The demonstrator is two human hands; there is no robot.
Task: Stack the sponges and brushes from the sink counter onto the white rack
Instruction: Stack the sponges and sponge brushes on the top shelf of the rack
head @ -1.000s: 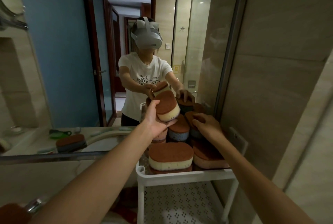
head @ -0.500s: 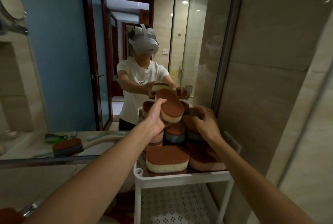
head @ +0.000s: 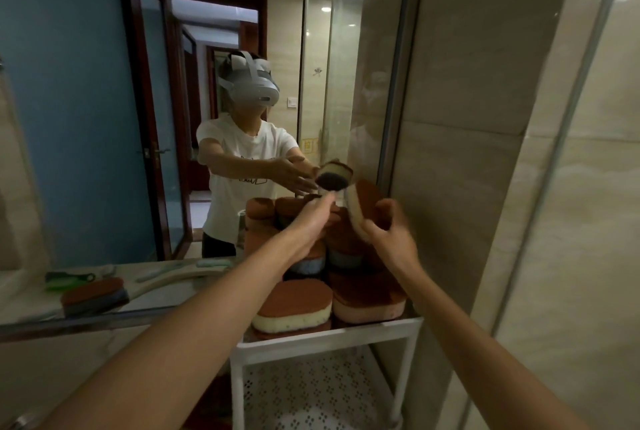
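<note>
In the head view the right hand [head: 388, 235] is raised above the back of the white rack [head: 329, 335] and grips the held sponge [head: 363, 206] — fingers curled over its brown scouring face, hand clamped round its lower end. The sponge stands tilted on edge, brown face turned to the right and pale cream foam to the left, above the pile and close to the mirror [head: 86, 118]. The left hand [head: 308, 225] reaches forward beside it with fingers straight and close together, holding nothing; the fingertips come just beside the cream edge of the held sponge, but motion blur hides whether they touch it. On the rack's top shelf a cream-based sponge [head: 291, 308] lies flat at the front left, brown face up, and a pink-based sponge [head: 367, 305] lies against its right side. Behind them a blue-based sponge [head: 308, 265] shows partly under the left forearm, and more brown-topped sponges are piled toward the mirror, much of the pile covered by the hands. Below, the rack's perforated lower shelf [head: 304, 391] is white with small cut-outs. The mirror shows the person in a white T-shirt and a headset, both arms stretched forward, with the sponge doubled at the glass. Also reflected — on the counter at the left — are a dark-based sponge [head: 93, 296] and a green-handled item [head: 65, 280] too small to name. A beige tiled wall [head: 485, 152] stands just right of the rack.
</note>
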